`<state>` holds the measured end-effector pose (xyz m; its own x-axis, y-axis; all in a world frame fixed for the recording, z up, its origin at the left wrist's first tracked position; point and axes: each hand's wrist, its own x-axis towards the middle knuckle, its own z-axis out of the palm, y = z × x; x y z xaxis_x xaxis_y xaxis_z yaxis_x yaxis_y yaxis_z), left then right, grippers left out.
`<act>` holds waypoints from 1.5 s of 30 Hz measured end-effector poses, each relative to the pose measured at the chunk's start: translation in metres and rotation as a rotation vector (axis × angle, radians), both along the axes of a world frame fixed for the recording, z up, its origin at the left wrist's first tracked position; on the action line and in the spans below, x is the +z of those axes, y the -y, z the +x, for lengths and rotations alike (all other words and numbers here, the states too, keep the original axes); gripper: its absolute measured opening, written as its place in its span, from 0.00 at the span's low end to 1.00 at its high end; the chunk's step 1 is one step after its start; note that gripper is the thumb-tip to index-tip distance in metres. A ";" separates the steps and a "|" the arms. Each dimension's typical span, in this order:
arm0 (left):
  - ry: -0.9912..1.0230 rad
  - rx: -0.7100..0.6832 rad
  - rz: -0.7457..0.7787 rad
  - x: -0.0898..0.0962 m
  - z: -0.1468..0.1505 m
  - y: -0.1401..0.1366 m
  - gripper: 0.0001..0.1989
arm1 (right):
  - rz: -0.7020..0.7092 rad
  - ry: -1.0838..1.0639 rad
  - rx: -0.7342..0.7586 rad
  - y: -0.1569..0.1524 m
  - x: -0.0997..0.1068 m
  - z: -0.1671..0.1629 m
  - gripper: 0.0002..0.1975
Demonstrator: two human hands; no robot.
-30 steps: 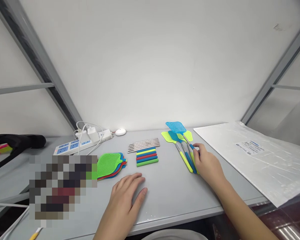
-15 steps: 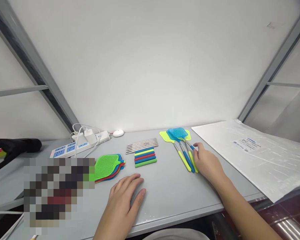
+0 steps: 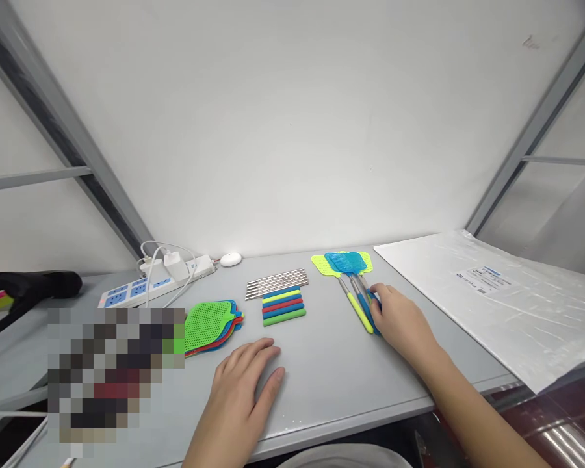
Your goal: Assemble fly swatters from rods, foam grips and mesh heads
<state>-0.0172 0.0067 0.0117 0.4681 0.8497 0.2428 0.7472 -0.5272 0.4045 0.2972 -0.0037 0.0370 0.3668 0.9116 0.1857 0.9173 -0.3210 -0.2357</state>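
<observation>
Pale wall (image 3: 292,130) behind, grey table (image 3: 336,377) below. On the table's right-hand part, toward the far edge, the topmost blue fly swatter (image 3: 357,262) has just been lowered; half a second ago its head was tilted over the pile, now it is laid nearly flat across the other swatters (image 3: 360,314). By judgement, its placing is all but done, with release not yet made. Its handle is held by the right hand (image 3: 402,322), fingers closed narrowly; the handle's lower end is hidden. By the left hand (image 3: 246,383), nothing is seen to be held: palm down near the table's front edge, fingers loosely spread. Farther left, coloured grips (image 3: 283,307) are lined up before metal rods (image 3: 277,284), with mesh heads (image 3: 207,324) stacked beyond.
</observation>
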 end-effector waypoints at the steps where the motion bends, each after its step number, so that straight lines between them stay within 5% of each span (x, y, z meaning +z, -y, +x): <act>1: 0.000 -0.002 -0.001 0.000 0.000 0.000 0.16 | -0.006 0.004 0.004 -0.001 0.001 -0.001 0.13; 24: 0.016 0.000 -0.003 0.001 0.001 0.000 0.17 | -0.139 0.003 0.004 -0.014 0.013 -0.016 0.09; 40: 0.025 0.015 -0.023 0.002 0.001 0.000 0.16 | -0.011 -0.150 0.010 0.003 0.015 0.011 0.14; 45: 0.053 0.050 -0.049 0.005 0.005 0.001 0.18 | -0.013 -0.171 0.144 0.000 0.031 -0.009 0.12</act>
